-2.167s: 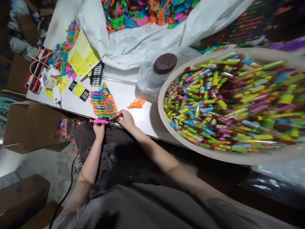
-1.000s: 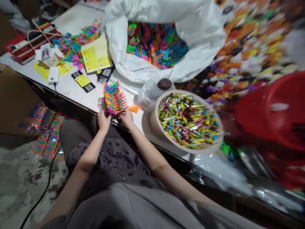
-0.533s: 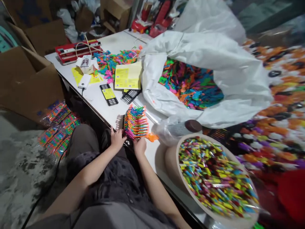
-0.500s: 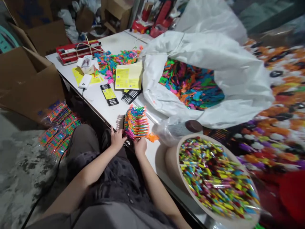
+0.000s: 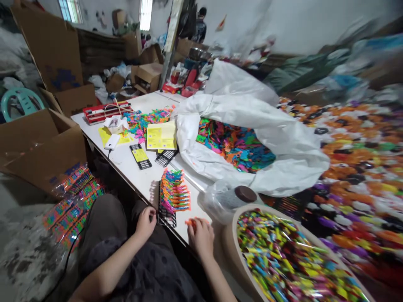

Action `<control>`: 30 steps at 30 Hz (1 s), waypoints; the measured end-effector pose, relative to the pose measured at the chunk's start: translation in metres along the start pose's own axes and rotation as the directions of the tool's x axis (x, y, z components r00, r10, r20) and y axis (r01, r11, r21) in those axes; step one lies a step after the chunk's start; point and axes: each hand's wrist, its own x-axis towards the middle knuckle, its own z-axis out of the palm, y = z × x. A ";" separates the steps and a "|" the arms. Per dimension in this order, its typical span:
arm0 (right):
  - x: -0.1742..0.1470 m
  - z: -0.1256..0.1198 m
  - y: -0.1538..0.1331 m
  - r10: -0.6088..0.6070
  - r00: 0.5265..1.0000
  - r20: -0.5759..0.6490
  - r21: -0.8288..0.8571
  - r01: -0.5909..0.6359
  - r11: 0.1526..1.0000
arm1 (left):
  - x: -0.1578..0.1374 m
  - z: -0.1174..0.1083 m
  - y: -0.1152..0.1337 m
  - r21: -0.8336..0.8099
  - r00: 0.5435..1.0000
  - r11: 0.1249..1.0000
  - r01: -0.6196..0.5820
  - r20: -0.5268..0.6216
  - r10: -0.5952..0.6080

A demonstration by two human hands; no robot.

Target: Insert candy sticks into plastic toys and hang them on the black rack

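Observation:
A black slotted rack (image 5: pixel 168 220) lies at the table's front edge, with a row of colourful small plastic figures (image 5: pixel 174 192) standing in it. Just left of its near end is my left hand (image 5: pixel 145 223), fingers curled; what they hold, if anything, is hidden. My right hand (image 5: pixel 201 237) rests on the table right of the rack, its fingers closed over small orange plastic figures (image 5: pixel 191 222). Farther back lie another black rack with a yellow label (image 5: pixel 140 156) and a slotted black rack (image 5: pixel 166 157), partly under yellow printed sheets (image 5: pixel 161 135).
A big white sack (image 5: pixel 292 155) of coloured figures stands behind, with a round tub (image 5: pixel 233 235) of wrapped pieces at right. A red sealer (image 5: pixel 105 112), a white power bank (image 5: pixel 112 141) and loose figures (image 5: pixel 146 119) are at the far left. Filled bags (image 5: pixel 74 205) lie on the floor.
My hands have come off the rack: the right moved right onto the orange figures, the left drew slightly back to the left. The view has tilted up, showing a person in the background.

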 end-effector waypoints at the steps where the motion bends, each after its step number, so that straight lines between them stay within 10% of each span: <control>1: -0.007 -0.003 0.003 -0.024 1.000 -0.011 0.053 0.024 0.998 | -0.010 -0.004 -0.001 -0.010 1.000 1.000 -0.006 -0.002 0.006; 6: -0.034 -0.028 -0.008 0.092 0.996 0.012 0.413 -0.089 0.906 | -0.055 -0.011 -0.007 -0.086 0.978 0.995 0.049 0.208 -0.030; 9: -0.048 -0.043 -0.049 0.137 0.976 0.170 0.597 -0.212 0.774 | -0.068 0.005 -0.004 -0.125 0.876 0.991 -0.042 0.472 0.096; 12: -0.057 -0.066 -0.099 -0.057 0.956 0.289 0.665 -0.158 0.730 | -0.072 0.024 0.006 -0.223 0.776 0.974 -0.045 0.606 0.175; 15: -0.051 -0.107 -0.116 -0.304 0.851 0.429 0.652 -0.059 0.756 | -0.070 0.029 0.017 -0.301 0.799 0.952 -0.063 0.557 0.229; 17: -0.035 -0.138 -0.095 -0.335 0.803 0.493 0.565 -0.004 0.825 | -0.068 0.023 0.023 -0.315 0.820 0.944 -0.097 0.513 0.255; 21: 0.004 -0.175 -0.003 0.162 0.980 0.117 0.108 -0.175 0.979 | -0.064 0.004 0.024 -0.411 0.875 0.912 0.006 0.444 0.195; 25: 0.017 -0.164 0.072 0.488 0.858 0.157 -0.352 -0.413 0.840 | -0.062 -0.009 0.020 -0.478 0.868 0.853 0.212 0.492 0.060; 30: 0.011 -0.144 0.080 0.510 0.831 0.222 -0.354 -0.419 0.836 | -0.059 -0.019 0.032 -0.474 0.880 0.812 0.341 0.464 -0.099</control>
